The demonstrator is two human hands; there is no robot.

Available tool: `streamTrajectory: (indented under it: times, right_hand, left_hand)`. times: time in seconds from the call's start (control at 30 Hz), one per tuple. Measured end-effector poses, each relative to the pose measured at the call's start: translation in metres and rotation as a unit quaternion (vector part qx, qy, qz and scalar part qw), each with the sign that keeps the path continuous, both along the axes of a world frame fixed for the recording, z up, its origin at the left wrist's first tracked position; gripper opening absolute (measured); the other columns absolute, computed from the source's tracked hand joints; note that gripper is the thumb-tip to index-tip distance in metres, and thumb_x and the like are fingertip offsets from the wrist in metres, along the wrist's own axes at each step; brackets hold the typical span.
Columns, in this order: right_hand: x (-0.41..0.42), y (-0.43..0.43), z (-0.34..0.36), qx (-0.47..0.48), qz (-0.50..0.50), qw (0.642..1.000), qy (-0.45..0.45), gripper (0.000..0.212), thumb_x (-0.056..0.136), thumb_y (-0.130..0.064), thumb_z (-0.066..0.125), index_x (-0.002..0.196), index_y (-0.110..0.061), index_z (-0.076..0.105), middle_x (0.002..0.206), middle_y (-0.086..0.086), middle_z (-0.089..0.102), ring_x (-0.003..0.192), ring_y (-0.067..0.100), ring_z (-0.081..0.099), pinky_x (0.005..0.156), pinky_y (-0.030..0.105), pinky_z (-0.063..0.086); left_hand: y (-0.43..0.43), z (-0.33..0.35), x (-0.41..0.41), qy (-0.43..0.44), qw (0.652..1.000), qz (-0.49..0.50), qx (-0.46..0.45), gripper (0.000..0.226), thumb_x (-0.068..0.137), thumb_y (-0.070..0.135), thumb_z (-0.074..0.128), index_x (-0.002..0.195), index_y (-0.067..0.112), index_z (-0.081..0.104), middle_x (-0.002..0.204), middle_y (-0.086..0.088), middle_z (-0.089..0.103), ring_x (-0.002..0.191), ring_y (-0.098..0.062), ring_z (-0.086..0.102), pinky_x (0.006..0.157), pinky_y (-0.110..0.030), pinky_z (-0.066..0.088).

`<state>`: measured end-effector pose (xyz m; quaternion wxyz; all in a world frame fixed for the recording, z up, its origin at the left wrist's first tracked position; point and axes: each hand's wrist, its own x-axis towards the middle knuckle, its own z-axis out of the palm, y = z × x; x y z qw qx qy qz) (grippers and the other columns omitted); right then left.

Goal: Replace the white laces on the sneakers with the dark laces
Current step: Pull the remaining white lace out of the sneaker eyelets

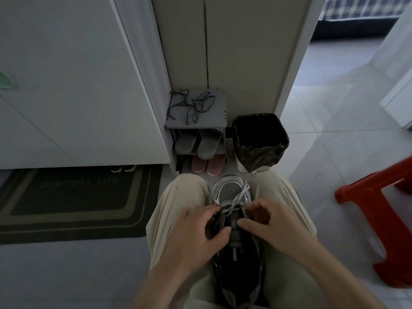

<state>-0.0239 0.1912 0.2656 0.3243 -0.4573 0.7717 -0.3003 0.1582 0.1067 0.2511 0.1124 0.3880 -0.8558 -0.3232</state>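
A tall white cabinet (66,97) with smooth flat doors fills the left. Pale glossy floor tiles (323,134) spread to the right. Below the cabinet lies a dark rectangular doormat (73,208) with lighter border stripes. Its dim lettering seems to read "BEAUTIFUL LIFE".

The person sits in loose beige trousers (174,208). A red moulded plastic stool (367,192) stands at the right edge. A squarish bin (256,152) lined with a crinkled black bag sits just beside a small grey shoe rack (218,108).

The sneaker (229,190) rests between the 2 knees, toe pointing away. It is grey mesh with silvery overlays and a dark tongue and collar.

The left hand (196,237) grips its left eyelet edge, fingers curled over the rim and thumb pressed inward. The right hand (267,221) has its fingers curled at the right eyelet row and its thumb (245,225) straight across the tongue. Whether those fingertips pinch the lace is hidden.

On the rack's 2 lower tiers sit grey slippers (198,141) above pink slippers (207,163). The dark laces (191,105), speckled braided cords, lie in a loose tangle on the rack's flat top, well apart from the hands. The white lace (236,201), a thick rope-like cord, crosses only the sneaker's front eyelets.
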Motion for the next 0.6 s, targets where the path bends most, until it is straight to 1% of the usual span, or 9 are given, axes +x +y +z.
streamTrajectory:
  times: [0.03,0.1,0.17,0.23,0.27,0.3,0.4,0.53,0.6]
  right_hand:
    - [0.001,0.0,0.001,0.0,0.002,1.0,0.007,0.025,0.071,-0.046,0.074,0.088,-0.032,0.063,0.074,-0.012,0.066,0.068,-0.001,0.061,0.063,0.019,0.05]
    - [0.003,-0.001,0.002,-0.003,-0.004,1.0,0.008,0.021,0.073,-0.04,0.074,0.087,-0.031,0.061,0.075,-0.012,0.065,0.068,-0.001,0.06,0.064,0.018,0.05]
    - [0.003,-0.001,0.002,0.002,-0.01,1.0,0.006,0.02,0.073,-0.037,0.074,0.086,-0.032,0.06,0.076,-0.011,0.065,0.069,0.0,0.06,0.065,0.019,0.05]
    - [0.005,-0.001,0.001,0.003,-0.016,1.0,0.001,0.02,0.074,-0.036,0.073,0.086,-0.031,0.059,0.077,-0.011,0.065,0.07,0.003,0.06,0.068,0.024,0.052]
    - [0.006,-0.001,0.0,0.003,-0.017,1.0,-0.002,0.02,0.074,-0.036,0.073,0.087,-0.031,0.059,0.078,-0.01,0.065,0.071,0.005,0.06,0.07,0.027,0.053]
    - [0.006,-0.001,0.0,0.004,-0.018,1.0,0.0,0.02,0.074,-0.037,0.072,0.087,-0.031,0.059,0.078,-0.01,0.064,0.072,0.006,0.06,0.071,0.028,0.053]
    - [0.007,-0.001,0.0,0.01,-0.013,1.0,0.018,0.022,0.075,-0.038,0.071,0.091,-0.031,0.058,0.079,-0.009,0.063,0.073,0.008,0.06,0.069,0.028,0.053]
    - [0.007,-0.002,0.0,0.005,-0.011,1.0,0.021,0.021,0.076,-0.037,0.07,0.09,-0.029,0.058,0.078,-0.008,0.062,0.073,0.009,0.059,0.069,0.03,0.052]
    - [0.007,-0.002,0.001,0.006,-0.01,1.0,0.016,0.02,0.076,-0.037,0.07,0.088,-0.029,0.057,0.078,-0.007,0.062,0.072,0.011,0.059,0.068,0.03,0.051]
  left_hand:
    - [0.0,-0.001,0.0,0.01,1.0,0.006,0.005,0.071,0.071,0.073,0.035,0.128,0.033,0.051,0.122,0.026,0.052,0.112,0.008,0.042,0.11,-0.033,0.028]
    - [-0.002,-0.006,-0.001,0.037,0.999,0.025,0.005,0.057,0.075,0.07,0.039,0.115,0.035,0.058,0.104,0.03,0.053,0.103,0.001,0.048,0.096,-0.03,0.041]
    - [-0.006,-0.011,-0.003,0.051,0.997,0.049,0.001,0.032,0.081,0.059,0.047,0.1,0.036,0.06,0.091,0.026,0.055,0.092,-0.002,0.052,0.083,-0.03,0.047]
    - [-0.008,-0.009,-0.008,0.055,0.997,0.057,0.023,0.008,0.083,0.043,0.059,0.089,0.038,0.058,0.085,0.021,0.059,0.086,-0.001,0.055,0.079,-0.026,0.049]
    - [-0.009,-0.007,-0.011,0.061,0.996,0.057,0.041,0.008,0.083,0.035,0.063,0.084,0.039,0.056,0.082,0.019,0.061,0.083,-0.001,0.057,0.076,-0.025,0.049]
    - [-0.009,-0.005,-0.014,0.064,0.995,0.055,0.058,0.014,0.084,0.03,0.064,0.08,0.039,0.055,0.079,0.017,0.062,0.079,0.0,0.058,0.074,-0.025,0.05]
    - [-0.011,0.0,-0.021,0.033,0.995,0.047,0.075,0.013,0.086,0.028,0.061,0.078,0.036,0.054,0.075,0.014,0.061,0.071,-0.002,0.057,0.067,-0.025,0.051]
    - [-0.013,0.005,-0.026,-0.01,1.0,0.026,0.008,0.006,0.088,0.028,0.053,0.082,0.027,0.051,0.072,0.008,0.056,0.064,-0.006,0.054,0.057,-0.022,0.042]
    - [-0.014,0.01,-0.028,-0.027,0.999,0.023,-0.023,0.007,0.088,0.027,0.051,0.082,0.024,0.05,0.071,0.007,0.055,0.063,-0.007,0.054,0.056,-0.024,0.043]
